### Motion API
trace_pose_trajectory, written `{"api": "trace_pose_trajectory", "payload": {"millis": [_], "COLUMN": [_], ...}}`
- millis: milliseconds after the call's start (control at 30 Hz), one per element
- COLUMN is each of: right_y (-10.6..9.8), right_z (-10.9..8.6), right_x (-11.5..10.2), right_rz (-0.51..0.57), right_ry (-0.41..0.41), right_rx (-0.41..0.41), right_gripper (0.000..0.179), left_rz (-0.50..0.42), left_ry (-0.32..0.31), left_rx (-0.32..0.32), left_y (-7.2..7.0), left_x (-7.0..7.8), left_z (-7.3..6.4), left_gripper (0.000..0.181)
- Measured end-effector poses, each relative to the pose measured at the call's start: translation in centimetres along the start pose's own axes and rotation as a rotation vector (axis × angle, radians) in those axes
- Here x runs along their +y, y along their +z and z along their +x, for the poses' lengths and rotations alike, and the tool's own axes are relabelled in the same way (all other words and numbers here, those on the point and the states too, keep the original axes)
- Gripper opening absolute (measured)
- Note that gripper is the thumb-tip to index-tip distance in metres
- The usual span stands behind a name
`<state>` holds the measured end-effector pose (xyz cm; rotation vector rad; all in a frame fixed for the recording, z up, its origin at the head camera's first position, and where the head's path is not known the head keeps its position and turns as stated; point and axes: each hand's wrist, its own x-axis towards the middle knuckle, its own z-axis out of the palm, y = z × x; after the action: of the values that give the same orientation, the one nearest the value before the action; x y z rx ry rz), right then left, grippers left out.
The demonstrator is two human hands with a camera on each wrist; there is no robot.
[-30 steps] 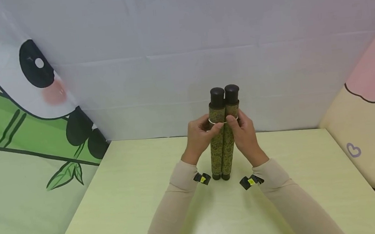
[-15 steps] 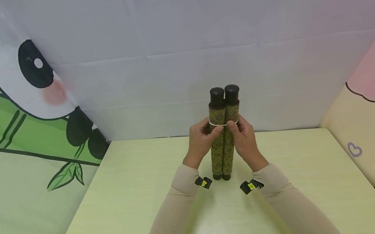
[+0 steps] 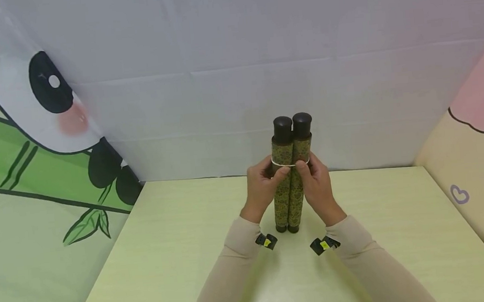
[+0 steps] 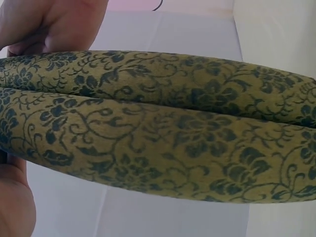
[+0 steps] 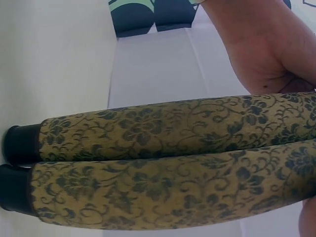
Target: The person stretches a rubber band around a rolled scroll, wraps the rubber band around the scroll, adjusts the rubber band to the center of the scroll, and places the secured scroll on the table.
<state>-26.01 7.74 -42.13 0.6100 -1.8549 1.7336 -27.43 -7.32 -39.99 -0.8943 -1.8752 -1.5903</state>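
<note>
Two slim scroll rolls (image 3: 286, 192), covered in gold-green floral brocade with dark end knobs, stand upright side by side on the table. Their pattern fills the left wrist view, where both rolls (image 4: 163, 143) touch; the lower black ends (image 5: 22, 143) show in the right wrist view. A thin white rubber band (image 3: 285, 165) circles both below the top knobs. From the left, my left hand (image 3: 261, 186) pinches the band against the rolls, thumb in front. Opposite it, my right hand (image 3: 317, 185) does the same. Fingers behind the rolls are hidden.
The pale yellow-green table (image 3: 181, 252) ends at a white backdrop (image 3: 204, 116) just behind the rolls. A printed panel (image 3: 47, 197) rises at the left and a cream panel (image 3: 468, 169) at the right.
Both hands have moved slightly down, and the white rubber band sits a little lower on the rolls. The rolls remain upright side by side.
</note>
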Motion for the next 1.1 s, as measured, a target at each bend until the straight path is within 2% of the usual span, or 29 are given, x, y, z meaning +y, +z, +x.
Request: {"api": "trace_pose_trajectory", "payload": {"millis": [100, 233, 400, 500, 667, 767, 833, 967, 1100], "right_y": [-0.1, 0.0, 0.1, 0.1, -0.6, -1.2, -1.4, -1.5, -1.5], "right_z": [-0.4, -0.7, -0.7, -0.7, -0.5, -0.1, 0.3, 1.0, 1.5], "right_x": [0.4, 0.5, 0.5, 0.4, -0.8, -1.7, -2.3, -3.2, -3.9], "right_rz": [0.011, 0.024, 0.022, 0.026, 0.017, 0.047, 0.067, 0.033, 0.009], "right_ry": [0.002, -0.009, -0.047, -0.039, 0.081, 0.171, 0.197, 0.159, 0.079], "right_rx": [-0.005, -0.014, -0.014, -0.026, -0.085, -0.139, -0.165, -0.174, -0.123], "right_gripper": [0.063, 0.057, 0.055, 0.046, 0.033, 0.035, 0.04, 0.041, 0.041], "left_rz": [-0.001, 0.004, 0.007, 0.021, 0.083, 0.095, 0.094, 0.088, 0.088], "left_ry": [-0.005, -0.01, 0.004, 0.001, -0.003, 0.0, 0.001, 0.026, 0.073], "left_rx": [0.012, 0.027, 0.03, 0.02, -0.039, -0.093, -0.128, -0.159, -0.133], "left_y": [0.0, 0.1, 0.4, 0.5, 0.2, -0.1, -0.4, -0.9, -1.1], "left_x": [1.1, 1.2, -0.7, -1.8, -2.0, -2.1, -2.0, -1.4, -0.1], "left_z": [-0.2, -0.4, -0.7, -0.8, -1.0, -0.9, -0.7, -0.1, 1.2], "left_gripper": [0.079, 0.079, 0.078, 0.076, 0.072, 0.072, 0.071, 0.073, 0.075]}}
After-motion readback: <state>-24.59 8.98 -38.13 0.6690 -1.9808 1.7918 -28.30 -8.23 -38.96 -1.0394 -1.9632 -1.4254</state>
